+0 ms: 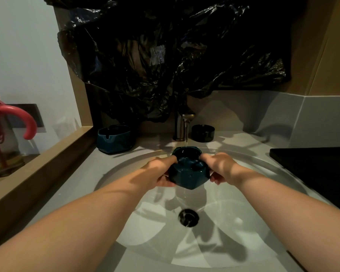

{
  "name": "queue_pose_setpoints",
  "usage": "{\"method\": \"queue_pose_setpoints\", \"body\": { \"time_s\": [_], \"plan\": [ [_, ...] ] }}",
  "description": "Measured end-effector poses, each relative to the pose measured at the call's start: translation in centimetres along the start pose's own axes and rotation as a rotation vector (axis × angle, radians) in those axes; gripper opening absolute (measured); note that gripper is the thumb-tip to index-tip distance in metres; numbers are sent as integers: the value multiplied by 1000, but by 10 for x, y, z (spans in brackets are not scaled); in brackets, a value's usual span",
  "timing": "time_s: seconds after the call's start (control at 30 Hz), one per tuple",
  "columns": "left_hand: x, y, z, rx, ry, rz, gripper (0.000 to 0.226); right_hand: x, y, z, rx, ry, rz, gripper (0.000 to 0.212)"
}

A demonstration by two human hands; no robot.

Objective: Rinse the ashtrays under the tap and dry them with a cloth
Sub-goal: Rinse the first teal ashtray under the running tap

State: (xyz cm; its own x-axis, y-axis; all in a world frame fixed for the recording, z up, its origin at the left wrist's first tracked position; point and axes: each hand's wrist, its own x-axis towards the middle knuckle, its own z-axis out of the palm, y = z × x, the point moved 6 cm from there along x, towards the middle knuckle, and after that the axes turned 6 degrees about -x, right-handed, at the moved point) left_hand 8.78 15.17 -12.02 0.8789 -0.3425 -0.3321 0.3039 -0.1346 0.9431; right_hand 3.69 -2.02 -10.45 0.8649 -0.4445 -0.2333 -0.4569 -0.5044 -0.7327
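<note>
Under tap (185,117), one ashtray (186,173), two hands (159,171)

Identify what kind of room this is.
Probably a washroom vanity, perhaps in a hotel or bar: a round basin sunk in a counter, a running tap, and a held ashtray under the stream, with a blue ashtray and a black ashtray beside the tap.

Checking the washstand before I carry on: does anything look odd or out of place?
Yes: crumpled black plastic sheeting hangs above the tap, its lower edge drooping down to it. Nothing looks spilled or broken.
</note>
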Motion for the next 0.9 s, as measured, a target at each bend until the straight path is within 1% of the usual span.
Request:
{"method": "queue_pose_setpoints", "body": {
  "time_s": [0.1, 0.13, 0.2, 0.23, 0.3, 0.37, 0.4, 0.5, 0.57, 0.6, 0.63, 0.7, 0.77, 0.83, 0.9],
  "plan": [
    [-1, -3, -3, -97, 15, -51, 21, -5, 4, 11, 169, -171, 65, 34],
    [-2, -5, -2, -121, -3, -84, 21, -8, 5, 13, 185, -218, 89, 33],
    [-4, -10, -1, -89, -42, -157, 25, -11, 7, 14, 159, -265, 129, 34],
    [-5, -13, 0, -54, -70, -201, 27, -12, 7, 12, 113, -254, 140, 35],
    [-8, -20, 6, 8, -149, -294, 25, -11, 4, 7, 3, -177, 127, 35],
    [-11, -25, 11, 16, -214, -359, 20, -10, -3, 1, -81, -67, 63, 35],
    [-11, -26, 12, -8, -223, -364, 18, -10, -6, -2, -126, -10, 13, 36],
    [-6, -21, 12, -73, -182, -285, 21, -12, -17, -4, -243, 105, -162, 39],
    [-1, -17, 10, -91, -127, -206, 26, -11, -18, -1, -214, 98, -230, 35],
    [0, -14, 9, -93, -99, -167, 28, -10, -18, 1, -170, 80, -236, 32],
    [1, -11, 7, -56, -65, -120, 29, -9, -16, 3, -115, 55, -226, 28],
    [5, -4, 4, 114, 17, 7, 28, -6, -10, 6, 14, -2, -178, 22],
    [9, 8, -1, 213, 106, 145, 30, -1, -2, 11, 163, -78, -120, 25],
    [8, 17, -5, 166, 171, 228, 29, -1, 3, 18, 307, -157, -54, 29],
    [6, 18, -7, 83, 202, 212, 31, -4, 5, 25, 400, -217, 33, 28]
  ]
}}
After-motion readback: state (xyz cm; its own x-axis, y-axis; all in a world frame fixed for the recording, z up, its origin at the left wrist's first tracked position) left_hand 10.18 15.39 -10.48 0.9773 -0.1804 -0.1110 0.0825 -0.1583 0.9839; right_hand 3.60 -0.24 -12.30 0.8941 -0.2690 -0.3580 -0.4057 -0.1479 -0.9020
